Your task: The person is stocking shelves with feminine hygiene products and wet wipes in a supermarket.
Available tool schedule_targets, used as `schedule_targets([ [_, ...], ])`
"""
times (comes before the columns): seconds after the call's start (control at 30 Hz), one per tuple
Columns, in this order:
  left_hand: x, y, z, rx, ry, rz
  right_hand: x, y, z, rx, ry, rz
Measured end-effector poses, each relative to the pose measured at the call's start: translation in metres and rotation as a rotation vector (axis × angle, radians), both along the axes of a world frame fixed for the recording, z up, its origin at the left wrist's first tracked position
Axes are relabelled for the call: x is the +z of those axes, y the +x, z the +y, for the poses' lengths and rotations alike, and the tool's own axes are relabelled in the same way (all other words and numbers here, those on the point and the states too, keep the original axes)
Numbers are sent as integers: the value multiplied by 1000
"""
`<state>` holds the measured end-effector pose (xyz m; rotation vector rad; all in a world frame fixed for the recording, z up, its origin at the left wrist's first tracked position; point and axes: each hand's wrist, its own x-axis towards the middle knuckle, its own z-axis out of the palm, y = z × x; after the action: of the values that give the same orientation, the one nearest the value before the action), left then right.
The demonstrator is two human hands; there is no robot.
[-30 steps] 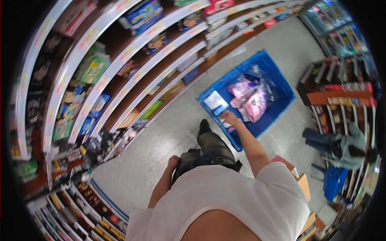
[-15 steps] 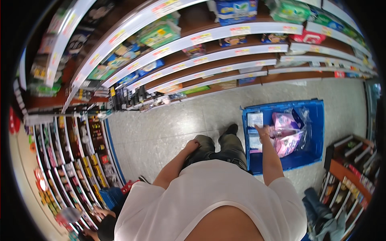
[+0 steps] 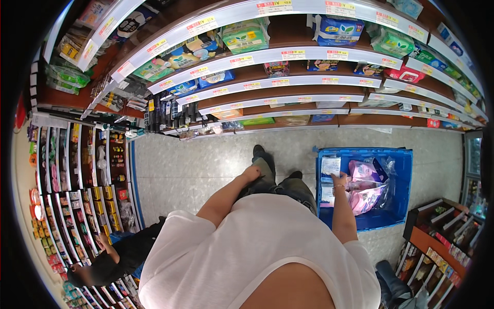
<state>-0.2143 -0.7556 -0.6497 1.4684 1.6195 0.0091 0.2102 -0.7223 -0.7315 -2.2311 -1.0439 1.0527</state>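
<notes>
A blue plastic crate stands on the floor at my right. My right hand reaches into it, its fingers closed at the lower edge of a white and pale-blue pack. Below that pack lies another whitish pack, partly behind my wrist. Several pink plastic packs fill the crate's middle, with crumpled clear plastic beside them. My left hand is by my left knee, fingers curled in, with nothing visible in it.
Shelves with packaged goods curve across the far side. More shelving stands at the left, where a person in black reaches toward it. A low display rack is near the crate at right. Grey tiled floor lies between.
My view has shifted, so more shelf shows and the crate sits lower in the picture. My left foot has come forward. The person at left has come further into view.
</notes>
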Motion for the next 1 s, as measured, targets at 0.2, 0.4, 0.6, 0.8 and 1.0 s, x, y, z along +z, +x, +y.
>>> schedule_targets([
  [0.2,-10,-19,7,68,-69,13,5,21,9,-59,-191,274],
  [0.4,-17,-29,-22,41,-121,175,-8,25,15,-98,-288,299],
  [0.6,-1,-17,-36,185,-63,117,-2,45,5,-76,-308,337],
  [0.8,-16,-20,-41,120,-71,113,75,12,20,207,-520,145],
  [1.0,-15,-3,-19,-35,-52,130,27,23,-4,91,-255,39],
])
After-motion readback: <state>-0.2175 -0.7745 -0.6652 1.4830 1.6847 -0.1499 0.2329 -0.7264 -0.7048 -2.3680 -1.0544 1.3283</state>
